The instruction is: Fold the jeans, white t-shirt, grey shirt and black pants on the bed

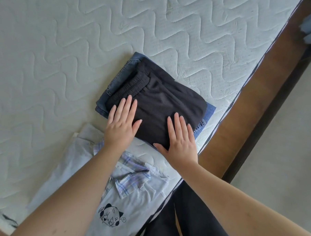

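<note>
Black pants [161, 101]: folded into a compact rectangle, lying at the centre of the frame on top of the folded jeans [114, 84]. Elastic waistband faces the upper left. Blue denim shows past the pants along the upper-left side and at the lower-right corner.

Left hand [121, 126]: flat on the left part of the pants, fingers straight and spread, heel of the palm over the pile's left edge. Grip released; nothing grasped.

Right hand [180, 143]: flat on the lower corner of the pants, fingers straight, thumb splayed along the near edge. Grip released; nothing grasped.

Grey shirt [133, 199]: lower left of the frame, lying just beside the pile, plaid-lined collar open, cartoon print near the bottom edge. The left forearm crosses it.

Bed [59, 50]: bare quilted mattress carrying all items; the pile sits near its right edge. Brown wooden frame [240, 114] runs diagonally on the right, with pale floor [286, 147] beyond.
</note>
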`<state>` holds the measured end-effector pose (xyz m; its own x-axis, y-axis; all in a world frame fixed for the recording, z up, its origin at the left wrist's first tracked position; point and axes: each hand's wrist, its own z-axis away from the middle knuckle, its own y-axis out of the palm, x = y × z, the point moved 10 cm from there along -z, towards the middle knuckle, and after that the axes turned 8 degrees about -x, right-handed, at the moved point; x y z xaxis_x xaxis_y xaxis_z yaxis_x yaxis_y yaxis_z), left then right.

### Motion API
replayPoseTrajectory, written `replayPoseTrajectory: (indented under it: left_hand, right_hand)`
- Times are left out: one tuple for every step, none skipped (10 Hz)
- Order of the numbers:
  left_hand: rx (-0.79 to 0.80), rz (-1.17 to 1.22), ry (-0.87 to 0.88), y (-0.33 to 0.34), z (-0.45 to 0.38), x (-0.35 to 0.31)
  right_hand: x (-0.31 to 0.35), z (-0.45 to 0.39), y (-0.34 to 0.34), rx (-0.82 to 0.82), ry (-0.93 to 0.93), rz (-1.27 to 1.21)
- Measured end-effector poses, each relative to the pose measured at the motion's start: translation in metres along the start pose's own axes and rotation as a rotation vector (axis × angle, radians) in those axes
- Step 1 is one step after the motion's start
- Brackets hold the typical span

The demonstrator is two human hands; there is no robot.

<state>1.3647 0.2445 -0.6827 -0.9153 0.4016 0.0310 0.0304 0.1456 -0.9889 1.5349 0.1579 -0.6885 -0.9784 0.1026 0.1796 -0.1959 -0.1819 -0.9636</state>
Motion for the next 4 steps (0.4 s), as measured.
replayPoseTrajectory:
  left_hand:
    - [0.045, -0.044, -0.027, -0.004, -0.002, 0.002]
    - [0.132, -0.046, -0.099, -0.016, -0.003, 0.012]
    - [0.271, 0.013, -0.232, -0.031, 0.013, 0.036]
    - [0.331, 0.047, -0.238, -0.055, 0.034, 0.034]
  right_hand:
    - [-0.009, 0.009, 0.001, 0.049, -0.024, 0.031]
    - [-0.019, 0.025, -0.001, 0.162, -0.033, 0.032]
    - [-0.022, 0.032, -0.008, 0.280, -0.058, 0.077]
    - [-0.013, 0.030, -0.037, 0.327, -0.070, 0.025]
